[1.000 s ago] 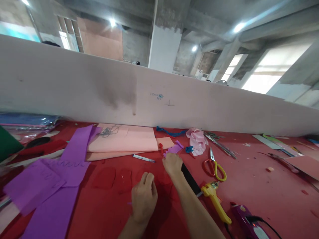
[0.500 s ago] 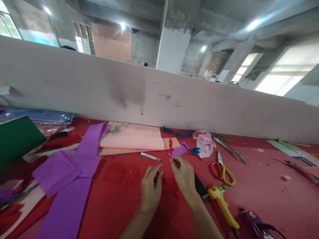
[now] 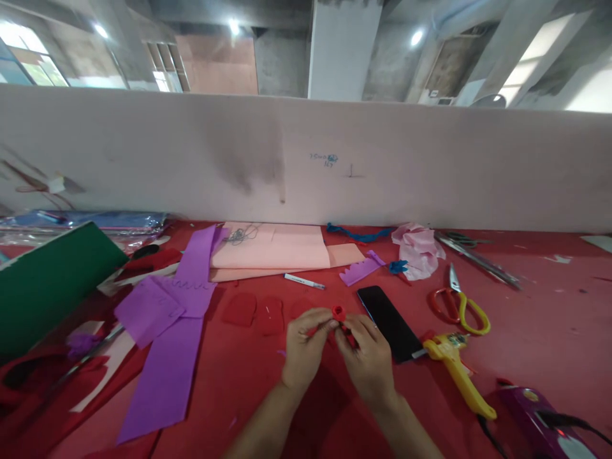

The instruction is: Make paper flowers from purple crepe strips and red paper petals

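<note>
A small rolled piece of red fabric (image 3: 338, 312) is pinched between my two hands above the red tabletop. My left hand (image 3: 308, 341) is closed on its left side, thumb and forefinger together. Gripping it from the right is my right hand (image 3: 366, 354), its fingers curled and partly hiding the piece. Left of my hands lie flat red cut pieces (image 3: 240, 310), hard to tell from the table. A white marker pen (image 3: 305, 281) rests just beyond them. Close to my right hand is a black phone (image 3: 389, 322).
On the right are scissors (image 3: 459, 303) with red and yellow handles, a yellow glue gun (image 3: 461, 376) and a purple corded device (image 3: 545, 417). Purple sheets (image 3: 167, 376) and a green board (image 3: 57, 280) lie left. Behind are folded peach sheets (image 3: 272, 248) and a white partition (image 3: 215, 159).
My hands have come together on the rolled red fabric; before, they were apart, the right raising a red strip. The phone, earlier mostly covered by my right hand, now shows. The view has shifted.
</note>
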Available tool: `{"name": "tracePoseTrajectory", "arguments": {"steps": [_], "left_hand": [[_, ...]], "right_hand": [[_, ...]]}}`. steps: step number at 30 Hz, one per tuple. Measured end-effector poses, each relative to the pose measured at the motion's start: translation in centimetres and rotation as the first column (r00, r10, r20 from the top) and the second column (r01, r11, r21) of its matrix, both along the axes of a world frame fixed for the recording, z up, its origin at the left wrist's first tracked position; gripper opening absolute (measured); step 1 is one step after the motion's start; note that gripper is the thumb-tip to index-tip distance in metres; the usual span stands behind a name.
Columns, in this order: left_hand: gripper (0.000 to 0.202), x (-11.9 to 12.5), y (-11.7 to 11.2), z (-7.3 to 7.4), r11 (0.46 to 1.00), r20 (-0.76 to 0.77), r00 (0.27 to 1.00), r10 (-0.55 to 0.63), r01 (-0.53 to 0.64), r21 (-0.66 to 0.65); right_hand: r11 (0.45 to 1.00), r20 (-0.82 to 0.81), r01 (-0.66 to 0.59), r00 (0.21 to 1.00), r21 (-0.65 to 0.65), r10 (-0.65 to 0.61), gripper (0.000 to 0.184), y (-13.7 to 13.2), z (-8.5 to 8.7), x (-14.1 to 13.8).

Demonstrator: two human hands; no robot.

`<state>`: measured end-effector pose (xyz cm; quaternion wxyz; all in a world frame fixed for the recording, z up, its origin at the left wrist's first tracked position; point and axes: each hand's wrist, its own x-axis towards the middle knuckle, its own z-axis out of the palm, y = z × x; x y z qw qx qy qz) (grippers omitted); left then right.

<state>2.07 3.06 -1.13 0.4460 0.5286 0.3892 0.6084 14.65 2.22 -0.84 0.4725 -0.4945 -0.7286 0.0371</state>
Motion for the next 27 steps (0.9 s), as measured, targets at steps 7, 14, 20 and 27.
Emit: {"name": "tracePoseTrajectory", "arguments": {"steps": [7, 14, 20, 27], "left_hand": [[0.013, 0.3, -0.1, -0.6, 0.995, 0.05, 0.998, 0.023, -0.018, -0.095], [0.012, 0.5, 0.0, -0.8, 0.976, 0.169, 0.984, 0.05, -0.012, -0.217], [0.011, 0.5, -0.1, -0.6, 0.967, 0.22, 0.975, 0.039, 0.019, -0.253], [0.022, 0.9, -0.1, -0.5, 0.971, -0.024, 0.992, 0.125, -0.127, -0.203]], "right_hand": [[0.998, -0.065, 0.003, 0.998, -0.069, -0.008, 0.012, -0.5, 0.3, -0.5], [0.948, -0.28, -0.1, 0.96, -0.301, 0.013, 0.011, -1.0, 0.8, -1.0], [0.94, -0.301, -0.112, 0.953, -0.322, 0.01, 0.011, -1.0, 0.7, -1.1], [0.894, -0.184, 0.034, 0.974, -0.446, -0.129, 0.019, 0.4, 0.8, 0.3]]}}
